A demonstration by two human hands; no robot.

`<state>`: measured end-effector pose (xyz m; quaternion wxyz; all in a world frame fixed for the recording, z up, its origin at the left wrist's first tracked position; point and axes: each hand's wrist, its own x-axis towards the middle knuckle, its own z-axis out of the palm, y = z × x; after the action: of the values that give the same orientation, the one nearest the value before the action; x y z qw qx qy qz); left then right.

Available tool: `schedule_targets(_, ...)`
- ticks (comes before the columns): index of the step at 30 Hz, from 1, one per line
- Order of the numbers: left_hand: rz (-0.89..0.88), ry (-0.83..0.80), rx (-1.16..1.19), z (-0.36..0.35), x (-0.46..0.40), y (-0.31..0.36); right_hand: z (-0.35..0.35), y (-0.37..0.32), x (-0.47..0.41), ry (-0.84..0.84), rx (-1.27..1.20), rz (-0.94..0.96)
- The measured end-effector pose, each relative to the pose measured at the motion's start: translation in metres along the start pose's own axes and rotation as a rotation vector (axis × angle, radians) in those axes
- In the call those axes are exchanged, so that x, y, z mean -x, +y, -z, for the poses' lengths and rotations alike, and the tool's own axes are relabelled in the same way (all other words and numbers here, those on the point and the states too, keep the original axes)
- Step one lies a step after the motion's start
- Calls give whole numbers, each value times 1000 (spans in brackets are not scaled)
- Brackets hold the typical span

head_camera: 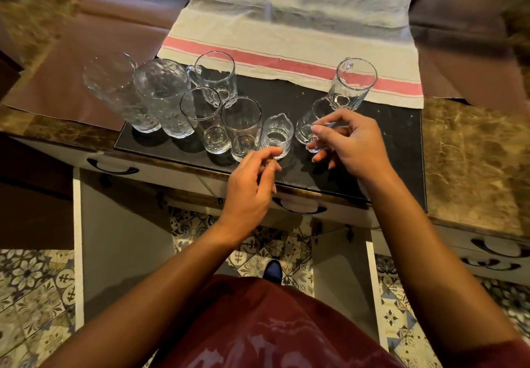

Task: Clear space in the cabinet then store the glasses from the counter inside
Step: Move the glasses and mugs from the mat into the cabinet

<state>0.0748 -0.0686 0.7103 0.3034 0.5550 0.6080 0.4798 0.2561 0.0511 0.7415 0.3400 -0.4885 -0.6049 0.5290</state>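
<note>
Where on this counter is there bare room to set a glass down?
The black mat is bare right of the right hand, up to the marble counter. The striped towel behind is bare except one mug on its front edge. The mat's left half is crowded with glasses.

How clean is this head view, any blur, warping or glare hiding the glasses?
Head view: dim, warm light; top corners smeared by blur; wide-angle lens bends the counter edge. The glasses on the black mat are fairly sharp, with soft shadows; clear rims fade against the striped towel. Both hands, left hand and right hand, are sharp.
</note>
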Motion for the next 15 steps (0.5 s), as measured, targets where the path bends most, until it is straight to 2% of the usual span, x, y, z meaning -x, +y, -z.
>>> schedule_targets(4, -43, 10, 15, 6, 2, -3, 7, -3, 4, -43, 9, 22)
schedule_targets(10, -59, 25, 9, 11, 8, -8, 6, -8, 16, -202, 133, 85)
schedule_targets(15, -69, 20, -14, 13, 12, -11, 5, -10, 24, -225, 176, 102)
